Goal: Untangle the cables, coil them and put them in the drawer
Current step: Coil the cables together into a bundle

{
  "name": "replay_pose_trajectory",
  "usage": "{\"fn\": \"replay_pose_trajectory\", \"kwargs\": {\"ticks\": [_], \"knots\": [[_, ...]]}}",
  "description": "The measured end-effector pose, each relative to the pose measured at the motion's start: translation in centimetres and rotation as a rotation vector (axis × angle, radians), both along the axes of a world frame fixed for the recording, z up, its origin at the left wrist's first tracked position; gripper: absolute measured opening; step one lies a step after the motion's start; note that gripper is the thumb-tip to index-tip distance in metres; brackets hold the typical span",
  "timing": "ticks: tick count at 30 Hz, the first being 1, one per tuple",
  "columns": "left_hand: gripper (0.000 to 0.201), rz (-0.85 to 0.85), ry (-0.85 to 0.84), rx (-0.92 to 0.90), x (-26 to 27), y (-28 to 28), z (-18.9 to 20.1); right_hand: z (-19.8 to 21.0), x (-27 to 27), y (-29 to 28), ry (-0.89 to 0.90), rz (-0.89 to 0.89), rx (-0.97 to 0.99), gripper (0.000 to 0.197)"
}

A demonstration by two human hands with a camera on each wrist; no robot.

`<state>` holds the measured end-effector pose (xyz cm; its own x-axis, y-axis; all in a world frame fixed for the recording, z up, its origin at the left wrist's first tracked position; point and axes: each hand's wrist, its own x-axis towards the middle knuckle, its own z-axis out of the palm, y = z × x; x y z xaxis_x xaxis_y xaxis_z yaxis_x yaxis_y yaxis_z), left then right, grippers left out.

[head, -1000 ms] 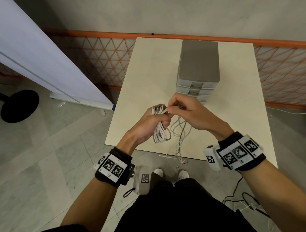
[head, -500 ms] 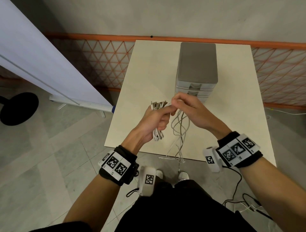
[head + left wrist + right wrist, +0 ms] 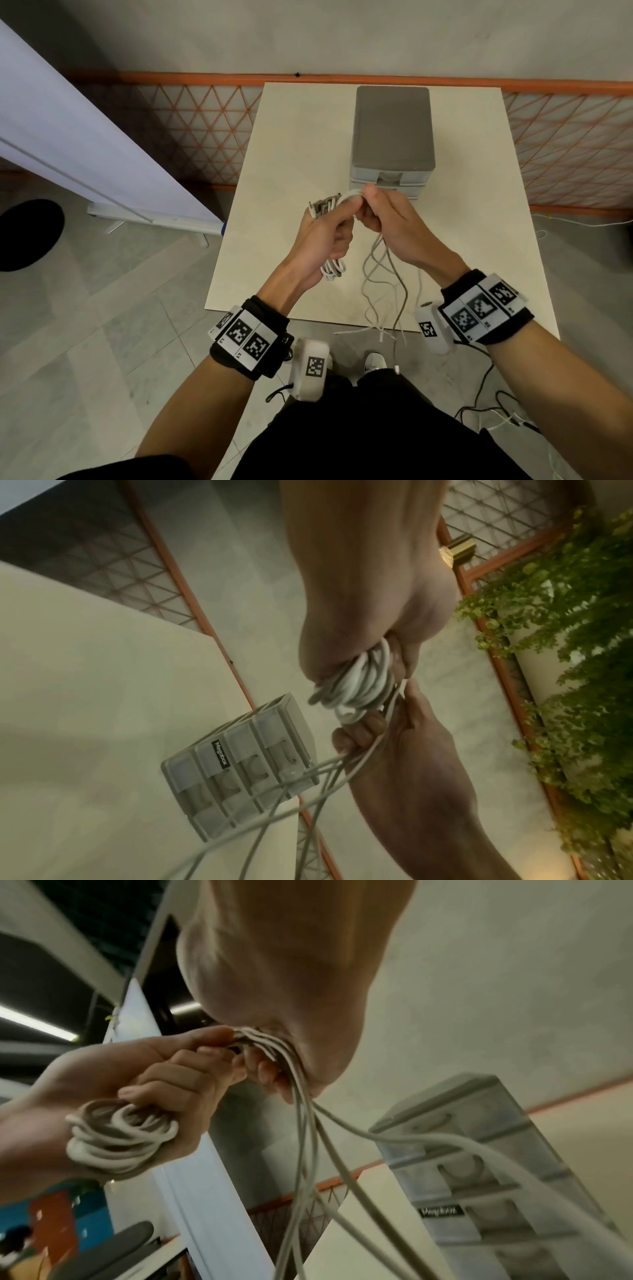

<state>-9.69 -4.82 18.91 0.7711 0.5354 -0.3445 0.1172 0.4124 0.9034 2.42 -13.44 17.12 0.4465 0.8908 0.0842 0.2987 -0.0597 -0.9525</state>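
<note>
I judge the coiling partly done: my left hand (image 3: pixel 322 240) grips the wound coil (image 3: pixel 120 1139) above the table (image 3: pixel 274 205), my right hand (image 3: pixel 394 226) pinches the loose strands (image 3: pixel 383 291) hanging unwound, and the drawer unit (image 3: pixel 394 137) stands closed.

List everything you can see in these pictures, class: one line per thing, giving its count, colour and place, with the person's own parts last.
coiled cables: one bundle, white, in the left fist.
loose cables: several, white and grey, hanging from the right hand past the table's near edge.
drawer unit: one, grey, drawers shut, on the table's far half.
table: one, cream, in front of the person.
board: one, white, leaning at left.
lattice fence: one, orange, along the wall.
plants: green, left wrist view only.
left hand: grips the coil.
right hand: pinches the strands.
</note>
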Motion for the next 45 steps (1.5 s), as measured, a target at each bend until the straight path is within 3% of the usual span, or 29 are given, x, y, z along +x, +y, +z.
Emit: {"fn": "replay_pose_trajectory", "kwargs": {"ticks": [4,7,10,14,20,24,28,35,39,42,45], "knots": [[0.036,0.116,-0.05,-0.068,0.9,-0.3,-0.3,-0.9,-0.6,-0.1,0.128,-0.073,0.013,0.039],[0.038,0.174,-0.085,-0.116,1.7,-0.8,-0.5,-0.8,-1.2,-0.2,-0.003,-0.145,0.007,0.026],[0.032,0.199,-0.069,-0.033,2.5,-0.9,-0.5,-0.2,-1.6,-0.6,-0.094,-0.163,0.029,0.018],[0.031,0.232,-0.012,-0.005,3.6,-1.0,-0.7,0.3,-2.1,-1.0,-0.02,-0.234,0.071,0.016],[0.022,0.219,-0.025,-0.109,4.7,-2.0,-0.9,0.2,-2.0,-1.1,0.003,-0.336,0.126,0.013],[0.033,0.262,-0.032,-0.07,5.3,-2.0,-0.5,0.1,-1.9,-1.2,-0.061,-0.38,0.143,0.011],[0.032,0.27,-0.029,-0.043,5.6,-2.4,-0.9,0.0,-1.4,-1.4,-0.197,-0.413,0.075,0.01],[0.021,0.108,0.017,0.178,5.6,-2.5,-1.3,-0.4,-0.3,-2.0,-0.38,-0.47,0.005,0.013],[0.028,0.113,0.011,0.192,5.6,-2.2,-1.6,-0.6,-0.1,-2.2,-0.455,-0.467,0.003,0.009],[0.035,0.152,-0.065,0.083,5.5,-1.9,-1.8,-0.9,0.1,-2.9,-0.468,-0.404,0.012,0.023],[0.028,0.169,-0.158,-0.064,5.6,-1.1,-1.6,-1.5,-0.4,-3.7,-0.138,-0.281,0.031,0.054]]}}
